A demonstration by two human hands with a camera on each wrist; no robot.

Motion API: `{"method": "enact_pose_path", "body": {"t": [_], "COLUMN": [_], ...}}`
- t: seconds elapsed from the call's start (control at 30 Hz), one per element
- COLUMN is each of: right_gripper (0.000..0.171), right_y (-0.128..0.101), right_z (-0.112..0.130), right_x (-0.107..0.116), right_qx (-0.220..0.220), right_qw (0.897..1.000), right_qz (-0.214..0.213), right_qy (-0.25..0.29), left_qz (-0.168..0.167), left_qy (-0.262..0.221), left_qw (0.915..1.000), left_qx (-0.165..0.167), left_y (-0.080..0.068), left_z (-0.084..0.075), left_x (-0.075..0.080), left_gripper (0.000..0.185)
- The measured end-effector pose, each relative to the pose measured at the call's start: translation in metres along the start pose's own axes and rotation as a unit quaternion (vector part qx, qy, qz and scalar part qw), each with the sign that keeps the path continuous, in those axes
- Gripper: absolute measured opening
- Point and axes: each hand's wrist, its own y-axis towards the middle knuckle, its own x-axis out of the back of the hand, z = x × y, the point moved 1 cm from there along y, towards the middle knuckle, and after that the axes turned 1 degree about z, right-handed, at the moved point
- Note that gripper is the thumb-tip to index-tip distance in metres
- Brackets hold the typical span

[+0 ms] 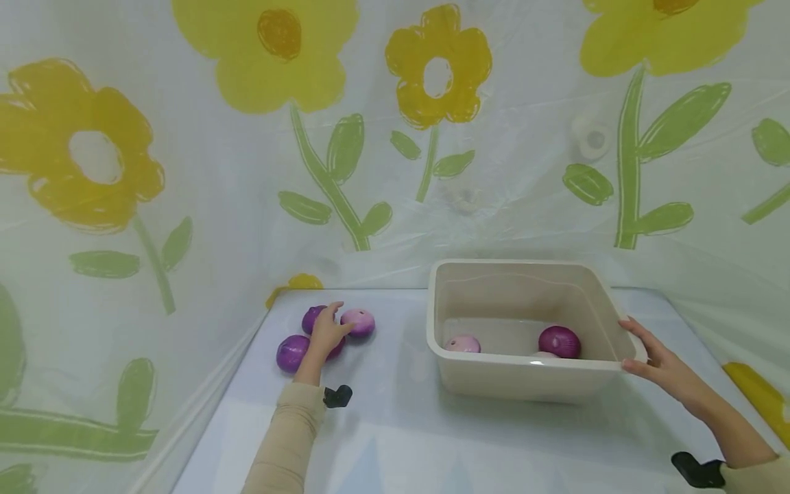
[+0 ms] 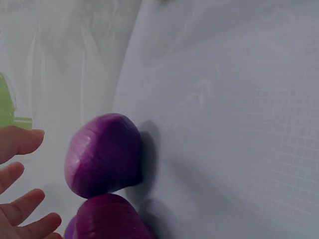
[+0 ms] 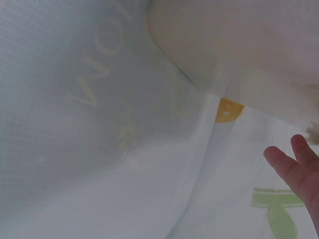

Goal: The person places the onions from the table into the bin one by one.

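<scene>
Pale pink, round onion (image 1: 359, 322) lies just to the right of the nearer left hand (image 1: 327, 335), whose fingers are spread; thumb contact is unclear.

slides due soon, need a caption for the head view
Left hand amid purple and pink onions, right hand touching a rectangular beige tub that holds more onions.

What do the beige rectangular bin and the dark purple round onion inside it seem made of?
Beige rectangular bin: probably smooth, slightly shiny plastic, judging by its moulded rim and soft highlights. Dark purple round onion: glossy, finely streaked surface; perhaps real skin, perhaps plastic imitation.
</scene>
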Motion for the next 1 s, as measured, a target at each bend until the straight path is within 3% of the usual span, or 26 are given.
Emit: {"method": "enact_pose_path", "body": {"t": [0.23, 0.4, 0.5, 0.63, 1.0], "right_gripper": [0.068, 0.067, 0.066, 0.067, 0.068], "right_y": [-0.001, -0.002, -0.002, -0.002, -0.002], "right_z": [0.001, -0.002, -0.003, -0.002, -0.001], "right_x": [0.000, 0.000, 0.000, 0.000, 0.000], "right_qx": [0.005, 0.011, 0.013, 0.010, 0.009], "right_qw": [1.000, 1.000, 1.000, 1.000, 1.000], "right_qz": [0.001, -0.004, -0.006, -0.004, -0.003], "right_qy": [0.006, 0.001, -0.001, 0.003, 0.003], "left_qz": [-0.057, -0.081, -0.094, -0.086, -0.021], "left_qy": [0.019, 0.010, 0.032, 0.036, -0.032], "left_qw": [0.9982, 0.9964, 0.9948, 0.9950, 0.9975], "left_qx": [0.010, 0.023, 0.022, 0.035, 0.058], "left_y": [-0.007, -0.011, -0.014, -0.019, -0.023], "left_z": [0.019, 0.034, 0.041, 0.046, 0.063], "left_x": [-0.005, -0.009, -0.011, -0.011, -0.013], "left_gripper": [0.061, 0.059, 0.057, 0.060, 0.073]}}
